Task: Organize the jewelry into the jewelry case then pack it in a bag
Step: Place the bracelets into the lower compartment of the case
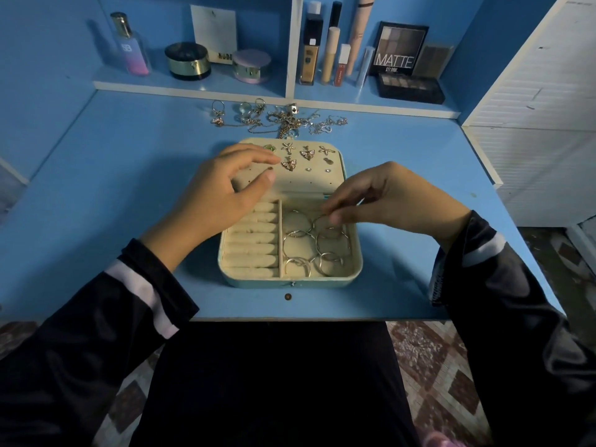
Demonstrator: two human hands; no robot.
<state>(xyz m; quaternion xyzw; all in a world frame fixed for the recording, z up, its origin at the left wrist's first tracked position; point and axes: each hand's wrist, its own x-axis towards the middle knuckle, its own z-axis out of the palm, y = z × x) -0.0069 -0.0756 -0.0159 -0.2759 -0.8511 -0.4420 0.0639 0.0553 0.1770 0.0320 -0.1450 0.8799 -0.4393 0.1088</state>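
- Head view: my right hand (387,201) is curled, and its thumb and forefinger pinch a thin hoop earring (320,219) just over the right compartment of the open jewelry case (290,281).
- More hoops (300,250) lie flat in that compartment, and some overlap each other.
- My left hand (222,191) holds nothing. Its fingers are loose and spread above the earring panel (322,185) in the lid, with the forefinger tip just beside a butterfly earring (288,163). I cannot tell if it touches the panel.
- The ring rolls (254,240) in the left compartment carry nothing.
- The loose jewelry (283,119), chains and rings, lies on the blue table (96,188) beyond the case, on the far side of the lid. The row runs from left to right, across my reach.
- After the hoop is down, I think the next reach must go forward over the lid. The rings (245,108) at the left end are nearer to my left hand, and the ring rolls are also on that side.
- I see no bag here.
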